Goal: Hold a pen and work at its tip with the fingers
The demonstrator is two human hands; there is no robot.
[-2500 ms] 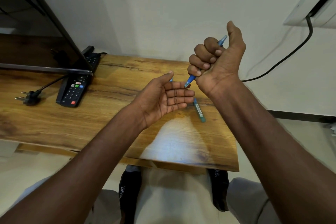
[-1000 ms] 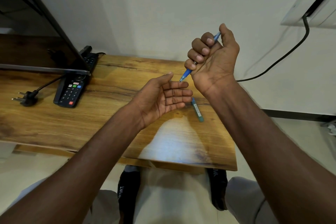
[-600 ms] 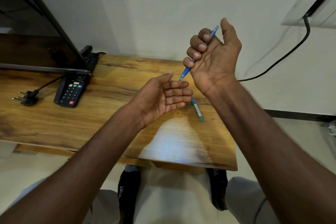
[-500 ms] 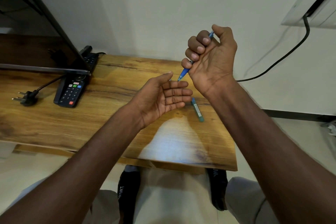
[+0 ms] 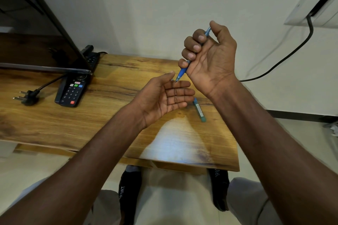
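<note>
Thumb now lifted off slim blue plastic pen (image 5: pixel 183 71) (tip at flat left hand (image 5: pixel 161 98)), right hand (image 5: pixel 210 58) fingers' grip w/ pen.

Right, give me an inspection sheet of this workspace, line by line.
Surface: wooden table, glare patch near the front edge.
Job's things: blue pen, tip down at the left hand's index finger; teal pen cap lying on the table.
Clutter: remote control beside the TV screen.
Hands: right hand grips the blue pen; left hand held palm up, fingers straight.
Cables: loose plug on the table; black cable down from the wall socket.
Surroundings: pale wall, tiled floor, black socks below.
</note>
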